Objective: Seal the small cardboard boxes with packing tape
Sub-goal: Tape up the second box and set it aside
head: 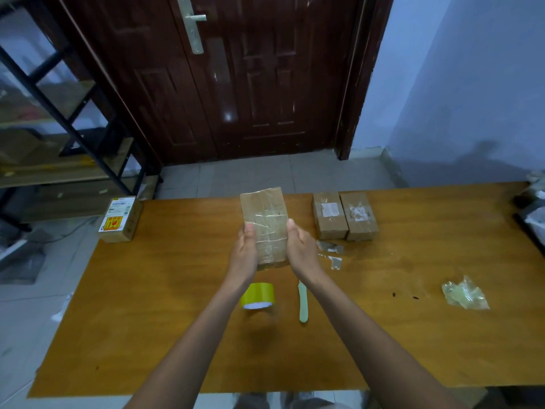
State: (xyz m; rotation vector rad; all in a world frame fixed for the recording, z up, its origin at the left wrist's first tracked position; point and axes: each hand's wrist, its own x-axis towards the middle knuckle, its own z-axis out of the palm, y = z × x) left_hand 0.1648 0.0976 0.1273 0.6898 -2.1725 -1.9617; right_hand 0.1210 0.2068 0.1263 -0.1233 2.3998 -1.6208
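Starting at the far left corner of the wooden table (pixel 177 335), a labelled box (pixel 119 219) is seen standing by itself, well apart from the work. Toward the middle, a small cardboard box (pixel 265 219) is held up off the tabletop between both hands, its long axis running away from the person and its clear tape bands lying across that axis. The left hand (pixel 243 255) is clasped to the box's left side with the thumb laid on the top face; the right hand (pixel 300 249) is pressed to the right side, thumb up at the edge (the remaining fingers are hidden under the carton, so their curl cannot be told). Below the wrists, a roll of yellow tape (pixel 257 296) lies on the table nearer the left forearm, and a pale green cutter (pixel 303 304) lies just beside it, nearer the right, handle pointing back at the person. Further right, two taped boxes (pixel 345 215) stand touching side by side, with tape scraps (pixel 331 253) in front of them and a crumpled wad of clear film (pixel 464 293) well off to the right. The held carton appears largely sealed; any next strip would be judged to call for the left hand to drop to the roll.
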